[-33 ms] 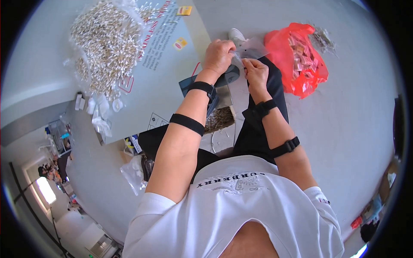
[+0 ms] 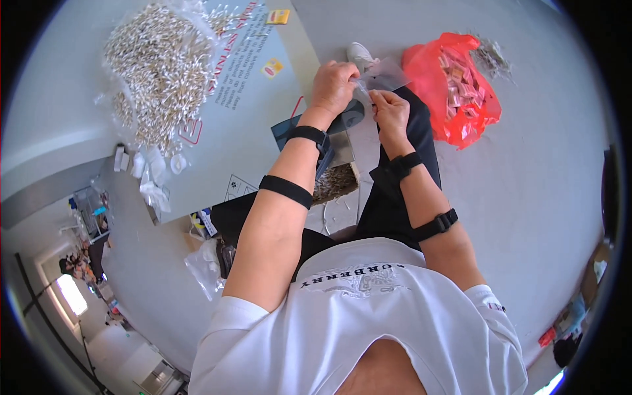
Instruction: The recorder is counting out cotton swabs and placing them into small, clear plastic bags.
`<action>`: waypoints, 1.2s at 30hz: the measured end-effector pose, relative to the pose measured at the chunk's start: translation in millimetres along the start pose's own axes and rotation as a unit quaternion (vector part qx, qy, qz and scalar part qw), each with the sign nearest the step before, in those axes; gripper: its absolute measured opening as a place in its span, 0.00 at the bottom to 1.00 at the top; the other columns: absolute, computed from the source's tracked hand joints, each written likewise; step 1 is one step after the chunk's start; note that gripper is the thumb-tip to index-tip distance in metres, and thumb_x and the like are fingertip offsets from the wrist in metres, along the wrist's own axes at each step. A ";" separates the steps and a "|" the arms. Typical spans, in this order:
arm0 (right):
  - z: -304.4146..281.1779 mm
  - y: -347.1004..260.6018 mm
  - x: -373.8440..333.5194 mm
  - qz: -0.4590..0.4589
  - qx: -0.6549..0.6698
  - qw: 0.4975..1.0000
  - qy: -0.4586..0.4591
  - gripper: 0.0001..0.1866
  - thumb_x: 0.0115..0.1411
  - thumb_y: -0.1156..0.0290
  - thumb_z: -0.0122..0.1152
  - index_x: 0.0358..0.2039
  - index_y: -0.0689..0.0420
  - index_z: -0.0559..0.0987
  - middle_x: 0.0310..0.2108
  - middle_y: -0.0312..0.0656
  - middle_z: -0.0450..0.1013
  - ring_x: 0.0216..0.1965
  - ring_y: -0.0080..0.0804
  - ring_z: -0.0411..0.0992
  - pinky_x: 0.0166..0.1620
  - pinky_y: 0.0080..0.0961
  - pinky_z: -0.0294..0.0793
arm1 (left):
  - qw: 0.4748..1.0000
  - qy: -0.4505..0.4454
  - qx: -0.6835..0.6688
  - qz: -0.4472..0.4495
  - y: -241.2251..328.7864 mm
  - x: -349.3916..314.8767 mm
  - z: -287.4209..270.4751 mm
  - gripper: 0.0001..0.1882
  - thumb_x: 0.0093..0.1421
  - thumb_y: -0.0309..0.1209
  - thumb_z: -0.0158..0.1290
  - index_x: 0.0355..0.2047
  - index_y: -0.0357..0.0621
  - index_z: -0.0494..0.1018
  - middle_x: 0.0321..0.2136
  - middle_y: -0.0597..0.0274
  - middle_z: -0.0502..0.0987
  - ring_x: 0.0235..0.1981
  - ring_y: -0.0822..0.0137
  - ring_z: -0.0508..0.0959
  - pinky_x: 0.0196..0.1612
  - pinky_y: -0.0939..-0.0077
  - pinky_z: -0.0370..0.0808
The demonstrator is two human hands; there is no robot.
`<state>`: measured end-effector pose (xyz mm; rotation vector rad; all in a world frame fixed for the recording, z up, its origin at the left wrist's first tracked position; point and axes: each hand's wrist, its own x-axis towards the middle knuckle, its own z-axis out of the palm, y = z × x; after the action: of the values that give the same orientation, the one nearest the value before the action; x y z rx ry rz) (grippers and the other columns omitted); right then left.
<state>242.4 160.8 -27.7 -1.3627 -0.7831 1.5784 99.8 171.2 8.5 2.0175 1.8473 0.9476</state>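
Observation:
Between my two hands a small clear plastic bag point(image 2: 387, 74) is pinched above my right knee. My left hand point(image 2: 333, 87) grips one edge of it, fingers curled inward. The fingertips of my right hand point(image 2: 392, 110) are closed on the side nearest them. What else the fingers might hold is too small to tell. Under my left wrist are a dark, partly hidden device point(image 2: 355, 114) and an open box point(image 2: 337, 183) with many thin sticks in it. To the left, a large heap of cotton swabs point(image 2: 158, 72) lies in an opened clear bag on the table.
The table point(image 2: 224, 151) has a printed grey-green top. Two small yellow packets point(image 2: 278, 17) lie at its far side. A red plastic bag point(image 2: 421, 66) full of small pinkish packets stands on the floor to the right, beside a grey tangled pile point(image 2: 492, 58). Crumpled clear plastic point(image 2: 154, 187) hangs at the table's near-left corner.

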 end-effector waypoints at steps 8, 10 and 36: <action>-9.9 0.8 -18.5 0.083 0.022 0.996 -0.003 0.09 0.58 0.71 0.62 0.27 0.65 0.81 0.18 0.33 0.69 0.16 0.16 0.62 0.18 0.15 0.59 | 0.999 -0.036 -0.034 0.006 0.2 -14.6 0.9 0.07 0.45 0.21 0.58 0.27 0.42 0.74 0.25 0.60 0.77 0.32 0.57 0.75 0.36 0.64 0.74; -8.7 -0.6 -25.4 0.089 0.037 0.995 -0.007 0.09 0.58 0.71 0.62 0.27 0.65 0.81 0.18 0.33 0.69 0.16 0.16 0.62 0.18 0.15 0.59 | 0.999 -0.035 -0.041 0.008 0.8 -17.6 -4.4 0.07 0.45 0.20 0.58 0.27 0.41 0.74 0.26 0.59 0.77 0.32 0.57 0.75 0.36 0.64 0.74; 42.3 63.2 -69.1 -0.059 -0.118 0.990 0.043 0.13 0.42 0.75 0.74 0.17 0.61 0.74 0.25 0.35 0.69 0.26 0.26 0.65 0.31 0.26 0.64 | 0.981 -0.177 0.076 -0.011 -32.5 -45.0 -60.2 0.07 0.55 0.34 0.53 0.27 0.48 0.78 0.34 0.62 0.75 0.45 0.54 0.71 0.47 0.55 0.69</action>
<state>188.1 75.6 -46.3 -1.5133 -1.0032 1.3577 38.0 119.1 22.0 2.0824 1.7829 0.4143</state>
